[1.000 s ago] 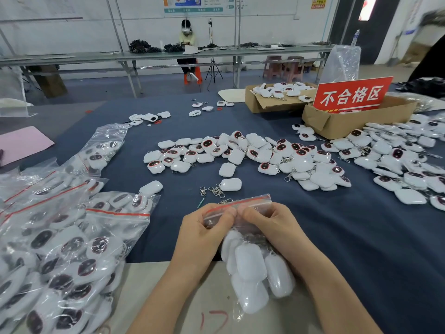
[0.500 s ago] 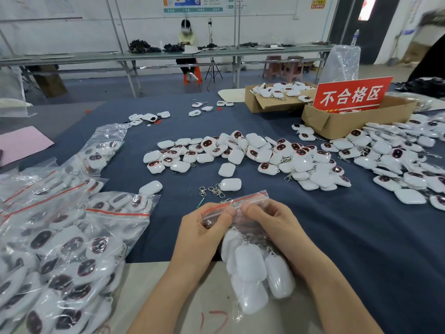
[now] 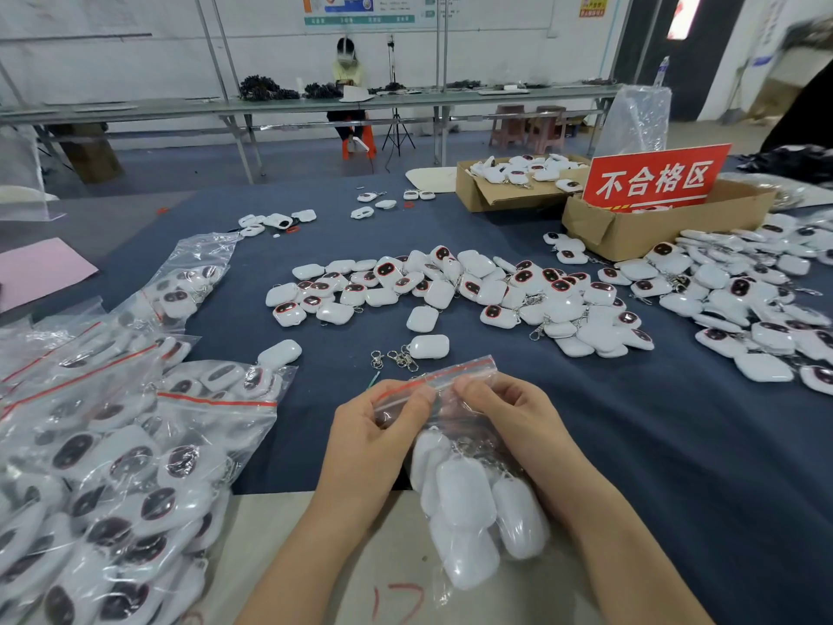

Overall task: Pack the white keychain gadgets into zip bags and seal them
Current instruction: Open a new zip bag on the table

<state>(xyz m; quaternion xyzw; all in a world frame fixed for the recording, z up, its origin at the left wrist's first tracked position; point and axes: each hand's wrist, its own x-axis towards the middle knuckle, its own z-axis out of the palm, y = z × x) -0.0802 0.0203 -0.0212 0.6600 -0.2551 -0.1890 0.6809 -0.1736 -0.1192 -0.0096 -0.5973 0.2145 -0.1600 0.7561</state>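
A table (image 3: 676, 466) under dark blue cloth, with a bare pale strip (image 3: 387, 557) beneath the wrists, scribbled on in red. Left of the left hand (image 3: 378, 426) lies a heap of filled zip bags (image 3: 112, 444). Just beyond both hands are loose key clips (image 3: 399, 359) and a single white gadget (image 3: 428, 346), with a spread of white gadgets (image 3: 450, 286) farther on. Beyond the right hand (image 3: 509, 417) lie more gadgets (image 3: 743, 309) and two cardboard boxes (image 3: 640, 227).

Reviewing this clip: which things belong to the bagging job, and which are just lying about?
Job: left hand and right hand pinching the zip bag top; white gadgets inside it; loose gadget pile; filled bags.
Lying about: red sign; cardboard box; pink sheet; key clips.
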